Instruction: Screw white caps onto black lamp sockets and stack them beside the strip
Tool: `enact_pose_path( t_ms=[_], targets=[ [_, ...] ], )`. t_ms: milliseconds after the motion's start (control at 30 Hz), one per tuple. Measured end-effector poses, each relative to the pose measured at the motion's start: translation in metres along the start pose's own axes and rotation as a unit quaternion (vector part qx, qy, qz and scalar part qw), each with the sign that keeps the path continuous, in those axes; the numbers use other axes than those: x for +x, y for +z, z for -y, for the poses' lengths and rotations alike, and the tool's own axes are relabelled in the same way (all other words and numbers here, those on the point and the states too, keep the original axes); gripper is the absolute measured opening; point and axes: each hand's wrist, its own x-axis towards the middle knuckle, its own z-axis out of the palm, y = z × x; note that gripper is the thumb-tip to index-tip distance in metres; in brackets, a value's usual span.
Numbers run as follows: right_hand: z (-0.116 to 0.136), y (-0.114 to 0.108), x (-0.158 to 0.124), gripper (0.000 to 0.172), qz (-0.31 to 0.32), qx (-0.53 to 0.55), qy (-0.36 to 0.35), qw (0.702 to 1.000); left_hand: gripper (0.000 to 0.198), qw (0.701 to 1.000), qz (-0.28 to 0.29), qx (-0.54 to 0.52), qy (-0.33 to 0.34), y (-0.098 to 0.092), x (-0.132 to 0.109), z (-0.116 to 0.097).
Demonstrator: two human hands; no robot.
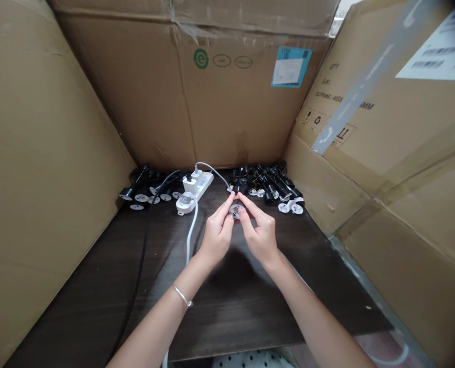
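Cardboard panels (47, 153) walled in my view on three sides, and at the centre of the frame I had the left hand (219, 234) and the right hand (261, 235) brought together. Their fingertips pinched a small round fitting (236, 209), white and grey, held in the air above the dark wooden worktop (227, 327). Its finer detail was hidden behind my fingers. A silver bangle (182, 295) circled the left wrist.

Just beyond the left hand, a white power strip (200, 186) lay on the worktop with a white plug adapter (185, 203) beside it. A white cable (191, 235) ran down from there, passing just beside the left hand, and a black cable (143, 255) trailed toward the lower left. Black lamp sockets (266, 184) lay heaped beyond the right hand, at the back right of the worktop, with white round discs (291, 207) at the heap's front edge. More black sockets (143, 186) and white discs (141, 198) sat at the back left.
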Motion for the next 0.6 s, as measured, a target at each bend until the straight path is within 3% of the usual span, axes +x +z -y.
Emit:
enact_pose_path(
  t_ms=[600],
  targets=[
    [-0.0048, -0.0020, -0.0013, 0.033, -0.003, 0.002, 0.002, 1.000, 0.041, 0.998, -0.024, 0.049, 0.043, 0.0018, -0.0047, -0.0003]
  ],
)
